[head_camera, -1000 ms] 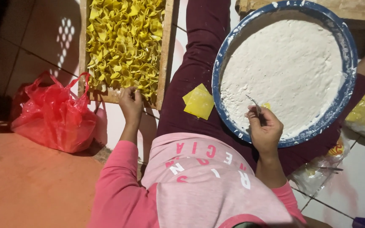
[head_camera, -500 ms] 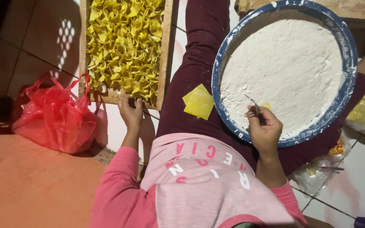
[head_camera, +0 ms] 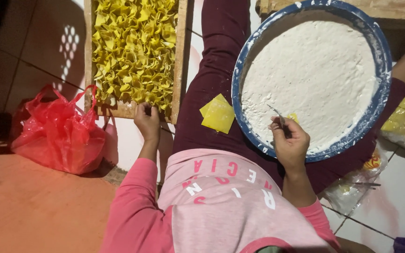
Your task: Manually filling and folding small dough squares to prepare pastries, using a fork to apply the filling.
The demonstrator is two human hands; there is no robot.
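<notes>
The left hand (head_camera: 147, 121) was moved up to the near edge of the wooden tray (head_camera: 180, 70), fingers curled on a folded yellow wrapper (head_camera: 153, 110) added there, while the right hand (head_camera: 289, 140) was kept pinching a thin metal tool (head_camera: 275, 113) over the white filling (head_camera: 312, 77) in the blue-rimmed bowl (head_camera: 377, 110).

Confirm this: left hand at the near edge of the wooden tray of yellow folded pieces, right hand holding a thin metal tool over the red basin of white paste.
One thing is wrong: the basin is blue, not red, as the head view shows. The rest holds: left hand at the tray's near edge, right hand holding the tool over the white paste.
</notes>
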